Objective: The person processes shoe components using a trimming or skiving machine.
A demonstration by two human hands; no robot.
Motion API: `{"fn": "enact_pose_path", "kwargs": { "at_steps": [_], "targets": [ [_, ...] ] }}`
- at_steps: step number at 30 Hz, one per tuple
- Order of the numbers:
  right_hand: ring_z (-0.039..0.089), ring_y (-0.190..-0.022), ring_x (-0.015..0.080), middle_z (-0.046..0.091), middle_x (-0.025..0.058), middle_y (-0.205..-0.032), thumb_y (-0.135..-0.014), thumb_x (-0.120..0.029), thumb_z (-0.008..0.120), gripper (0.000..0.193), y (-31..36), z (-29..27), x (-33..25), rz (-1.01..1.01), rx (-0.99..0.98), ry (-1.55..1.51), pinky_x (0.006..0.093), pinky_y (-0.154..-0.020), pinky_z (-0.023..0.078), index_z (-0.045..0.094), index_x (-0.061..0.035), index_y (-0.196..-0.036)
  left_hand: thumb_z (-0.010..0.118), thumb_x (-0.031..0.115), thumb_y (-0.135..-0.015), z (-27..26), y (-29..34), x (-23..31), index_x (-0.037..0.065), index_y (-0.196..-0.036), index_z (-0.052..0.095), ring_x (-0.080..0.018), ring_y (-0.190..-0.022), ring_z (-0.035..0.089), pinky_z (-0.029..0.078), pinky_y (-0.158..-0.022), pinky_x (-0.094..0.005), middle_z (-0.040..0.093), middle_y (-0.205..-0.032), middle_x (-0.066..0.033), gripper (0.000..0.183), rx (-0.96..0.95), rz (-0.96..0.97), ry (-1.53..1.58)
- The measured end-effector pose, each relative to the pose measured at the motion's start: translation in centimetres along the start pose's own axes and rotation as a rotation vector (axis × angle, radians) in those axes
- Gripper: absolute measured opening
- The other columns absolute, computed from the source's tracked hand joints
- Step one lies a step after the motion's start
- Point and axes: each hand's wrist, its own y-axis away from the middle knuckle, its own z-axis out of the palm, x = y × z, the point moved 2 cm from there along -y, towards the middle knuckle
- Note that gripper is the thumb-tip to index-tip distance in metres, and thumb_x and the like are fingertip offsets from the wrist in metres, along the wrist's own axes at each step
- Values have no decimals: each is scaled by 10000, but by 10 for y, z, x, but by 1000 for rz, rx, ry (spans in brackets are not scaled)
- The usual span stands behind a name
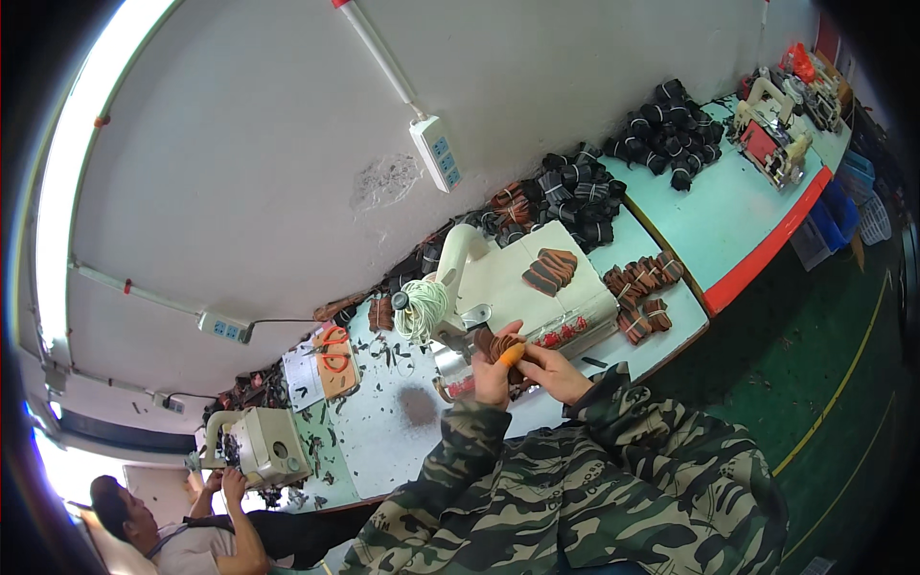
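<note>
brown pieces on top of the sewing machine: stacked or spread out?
Stacked. The brown pieces lie overlapped in one small pile on the flat top of the sewing machine, not laid out singly. How many there are, cannot tell.

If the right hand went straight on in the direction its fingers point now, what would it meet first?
The right hand points at the brown piece that both hands hold, with the left hand behind it. Past those stands the sewing machine, though depth is unclear.
</note>
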Motion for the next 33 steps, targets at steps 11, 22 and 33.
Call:
{"fn": "enact_pose_path", "kwargs": {
  "at_steps": [11, 22, 33],
  "targets": [
    [587, -657, 249, 555, 89, -781, -736, -201, 623, 317, -33, -54, -37, -253, 79, 819, 345, -569, 475, 472, -54, -973, 599, 145, -750, -6, -36, -10, -24, -1303, 223, -232, -1150, 401, 328, -957, -340, 360, -1275, -173, 690, -65, 93, -284],
    [555, -784, 331, 470, 110, -952, -667, -173, 669, 431, -40, -63, -32, -230, 202, 1116, 413, -652, 464, 464, -66, -1030, 591, 13, -665, 9, -48, -9, -19, -1332, 115, -296, -1258, 283, 259, -1011, -317, 288, -1321, -254, 821, -70, 228, -929],
    [560, -787, 317, 522, 110, -942, -707, -197, 621, 341, -16, 13, -43, -305, 71, 844, 365, -649, 476, 517, -81, -1010, 451, 137, -868, -32, 2, -18, -5, -1031, 500, -195, -880, 557, 476, -758, -325, 557, -969, -93, 221, 190, -105, 78]
  ]
}}
